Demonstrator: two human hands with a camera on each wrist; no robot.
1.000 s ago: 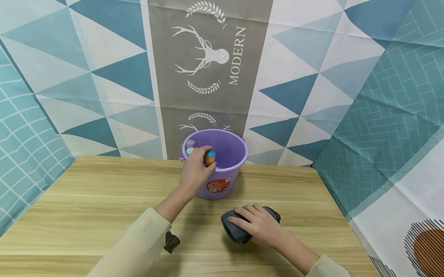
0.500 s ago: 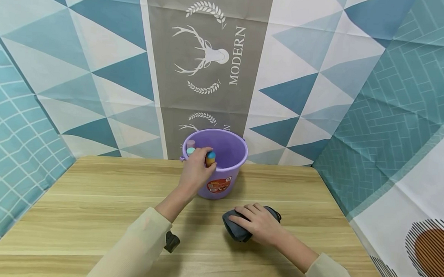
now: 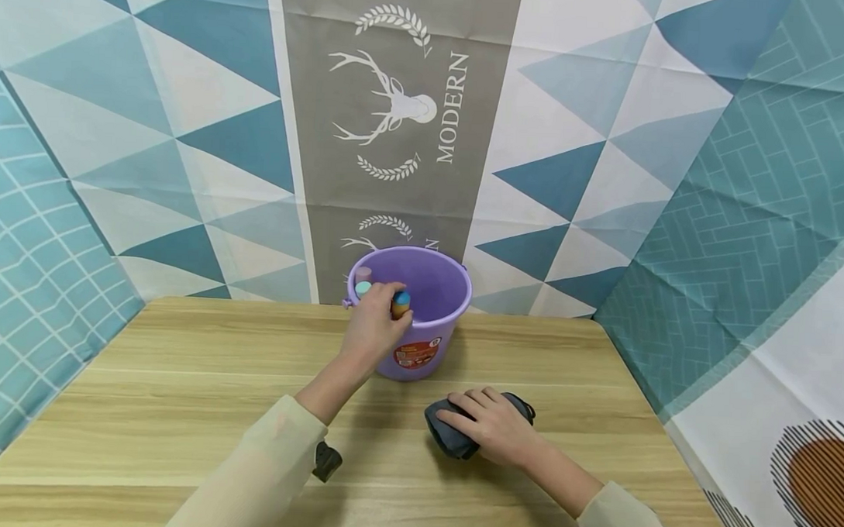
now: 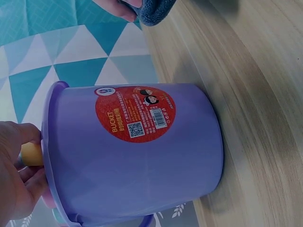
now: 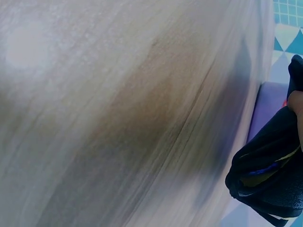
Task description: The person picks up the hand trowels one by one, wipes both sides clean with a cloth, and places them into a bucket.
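My left hand (image 3: 374, 324) is over the near rim of a purple bucket (image 3: 430, 326), pinching a small orange-yellow cylinder with a blue top (image 3: 401, 301). In the left wrist view the yellow body (image 4: 32, 154) shows between thumb and fingers, just beyond the bucket's rim. My right hand (image 3: 493, 425) grips a dark grey-blue cloth bundle (image 3: 444, 431) from above, in front of the bucket and to its right. A thin dark loop sticks out at its far end. In the right wrist view the dark bundle (image 5: 265, 175) has a fold with bits of yellow and blue inside.
Inside the bucket's left side stand a pinkish cylinder (image 3: 363, 275) and a mint-green one (image 3: 363, 288). The wooden table (image 3: 214, 411) ends at patterned wall sheets (image 3: 398, 139) behind and on both sides. A small black object (image 3: 327, 462) shows beside the left sleeve.
The right hand and the cloth bundle have shifted very slightly to the right. The left hand keeps its pinch on the cylinder at the bucket's rim, nearly still.
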